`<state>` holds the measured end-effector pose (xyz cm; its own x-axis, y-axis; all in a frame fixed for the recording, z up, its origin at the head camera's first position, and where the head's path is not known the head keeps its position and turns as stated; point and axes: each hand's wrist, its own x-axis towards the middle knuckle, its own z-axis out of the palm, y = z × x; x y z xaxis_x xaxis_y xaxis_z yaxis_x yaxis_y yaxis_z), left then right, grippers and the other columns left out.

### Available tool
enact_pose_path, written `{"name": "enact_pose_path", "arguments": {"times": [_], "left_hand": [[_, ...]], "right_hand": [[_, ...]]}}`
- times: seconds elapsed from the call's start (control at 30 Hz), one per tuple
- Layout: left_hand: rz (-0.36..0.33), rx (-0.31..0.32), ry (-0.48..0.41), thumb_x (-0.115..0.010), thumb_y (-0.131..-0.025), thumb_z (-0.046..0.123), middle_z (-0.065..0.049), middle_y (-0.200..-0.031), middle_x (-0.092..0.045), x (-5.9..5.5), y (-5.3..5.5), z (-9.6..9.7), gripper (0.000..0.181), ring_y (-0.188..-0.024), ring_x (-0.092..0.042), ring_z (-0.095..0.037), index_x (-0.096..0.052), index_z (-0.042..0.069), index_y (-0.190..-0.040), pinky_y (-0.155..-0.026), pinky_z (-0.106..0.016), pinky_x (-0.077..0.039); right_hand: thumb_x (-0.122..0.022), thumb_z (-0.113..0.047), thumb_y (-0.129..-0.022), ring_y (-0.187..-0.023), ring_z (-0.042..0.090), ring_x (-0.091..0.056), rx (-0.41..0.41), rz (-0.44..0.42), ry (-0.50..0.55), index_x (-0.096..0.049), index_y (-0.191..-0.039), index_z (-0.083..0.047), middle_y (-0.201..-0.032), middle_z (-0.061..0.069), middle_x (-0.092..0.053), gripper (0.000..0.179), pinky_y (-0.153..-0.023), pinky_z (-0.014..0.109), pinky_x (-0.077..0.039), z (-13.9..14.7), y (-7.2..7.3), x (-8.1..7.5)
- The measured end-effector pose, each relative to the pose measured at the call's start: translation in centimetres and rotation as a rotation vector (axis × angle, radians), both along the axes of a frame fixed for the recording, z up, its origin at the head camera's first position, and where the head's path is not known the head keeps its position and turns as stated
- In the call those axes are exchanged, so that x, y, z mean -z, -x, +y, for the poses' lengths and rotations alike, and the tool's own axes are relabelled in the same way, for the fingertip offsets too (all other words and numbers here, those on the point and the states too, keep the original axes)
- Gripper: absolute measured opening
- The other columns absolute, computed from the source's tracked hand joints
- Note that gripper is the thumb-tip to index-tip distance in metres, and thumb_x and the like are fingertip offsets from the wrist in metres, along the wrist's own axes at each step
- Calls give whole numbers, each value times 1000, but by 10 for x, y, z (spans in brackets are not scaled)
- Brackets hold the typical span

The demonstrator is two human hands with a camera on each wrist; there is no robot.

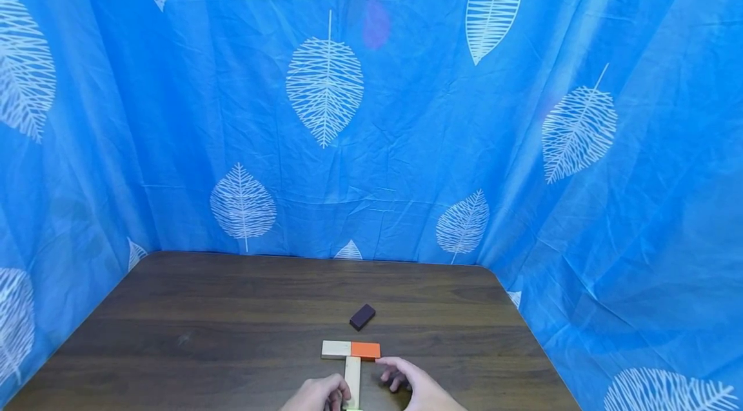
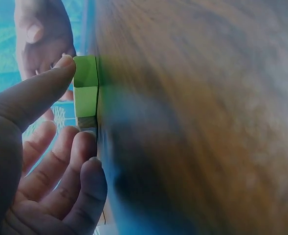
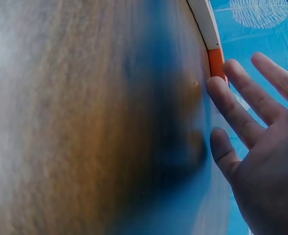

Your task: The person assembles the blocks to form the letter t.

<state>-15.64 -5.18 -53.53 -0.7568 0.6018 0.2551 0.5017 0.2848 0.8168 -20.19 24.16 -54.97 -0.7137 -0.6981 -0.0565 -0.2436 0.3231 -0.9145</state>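
On the table lie flat blocks in a T. A cream block (image 1: pixel 336 349) and an orange block (image 1: pixel 365 350) meet end to end as its bar, and a long cream piece (image 1: pixel 352 377) forms the stem. My left hand (image 1: pixel 318 393) is at the stem's near end. In the left wrist view its thumb and fingertips pinch a bright green block (image 2: pixel 86 85), which barely shows at the bottom of the head view. My right hand (image 1: pixel 419 385) holds nothing, its fingers spread and loosely bent beside the stem. Its index fingertip is right at the orange block's near corner.
A dark block (image 1: pixel 362 317) lies at an angle on the brown wooden table (image 1: pixel 232 308), behind the T. Blue cloth (image 1: pixel 406 140) with white leaf prints hangs around the table's back and sides.
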Motion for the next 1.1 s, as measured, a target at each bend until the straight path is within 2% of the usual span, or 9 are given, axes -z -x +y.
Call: {"name": "enact_pose_path", "arguments": {"times": [0.13, 0.23, 0.4, 0.47, 0.57, 0.73, 0.87, 1.0, 1.1], "left_hand": [[34, -7, 15, -73, -77, -1, 16, -69, -54, 1, 0, 0, 23, -61, -46, 6, -59, 10, -92, -58, -19, -43], [61, -5, 19, -74, -76, -1, 16, -69, -54, 1, 0, 0, 23, -61, -47, 6, -59, 10, -91, -58, -18, -43], [100, -1, 29, -74, -76, 1, 17, -70, -55, 0, -1, -1, 23, -61, -47, 7, -59, 9, -91, -58, -17, -44], [95, -4, 35, -74, -76, 0, 17, -70, -55, 0, -1, 0, 23, -61, -47, 7, -59, 9, -90, -58, -18, -44], [105, -11, 53, -73, -75, -1, 17, -70, -55, 0, -1, 0, 23, -62, -47, 7, -59, 10, -90, -59, -18, -43], [126, -6, 58, -73, -75, -1, 17, -70, -55, 2, -1, 0, 23, -62, -46, 8, -60, 10, -90, -59, -17, -43], [126, 0, 63, -73, -75, 1, 18, -70, -55, 3, 0, 0, 22, -62, -46, 8, -61, 11, -91, -58, -17, -42], [86, 0, 56, -74, -77, 3, 19, -71, -54, 3, 0, 0, 20, -63, -46, 7, -61, 11, -90, -59, -18, -43], [29, -1, 43, -74, -78, 2, 19, -70, -54, 1, -1, 0, 19, -62, -47, 6, -61, 10, -90, -59, -19, -43]], "right_hand": [[-71, -47, -90, -103, 12, -58, -48, -14, -3, -43, -150, -13, -123, -7, -58, 75, -84, 32, -47, 6, 9, 23], [-71, -46, -90, -103, 10, -58, -75, -2, -12, -45, -148, -15, -122, -8, -59, 71, -84, 30, -47, 7, 13, 33], [-71, -40, -92, -101, 7, -59, -126, -34, -19, -47, -148, -22, -122, -11, -59, 63, -82, 28, -48, 8, 19, 44], [-70, -38, -93, -101, 7, -59, -159, -38, -2, -47, -148, -18, -122, -10, -60, 63, -82, 28, -48, 6, 18, 43], [-68, -36, -95, -101, 7, -59, -199, -30, 19, -46, -148, -12, -122, -10, -59, 62, -81, 27, -48, 3, 12, 35], [-64, -21, -98, -97, 1, -59, -229, -43, 5, -45, -145, 1, -118, -13, -59, 55, -79, 24, -48, -7, -7, 0], [-61, -6, -96, -94, 0, -58, -232, -5, 27, -43, -137, 15, -112, 2, -64, 49, -79, 25, -49, -17, -23, -27], [-58, -1, -96, -92, -1, -57, -255, 30, 20, -42, -134, 18, -110, 16, -64, 45, -82, 25, -49, -21, -28, -33], [-57, -1, -97, -94, -2, -57, -267, 36, 28, -43, -133, 19, -108, 19, -64, 43, -84, 25, -49, -21, -29, -32]]}}
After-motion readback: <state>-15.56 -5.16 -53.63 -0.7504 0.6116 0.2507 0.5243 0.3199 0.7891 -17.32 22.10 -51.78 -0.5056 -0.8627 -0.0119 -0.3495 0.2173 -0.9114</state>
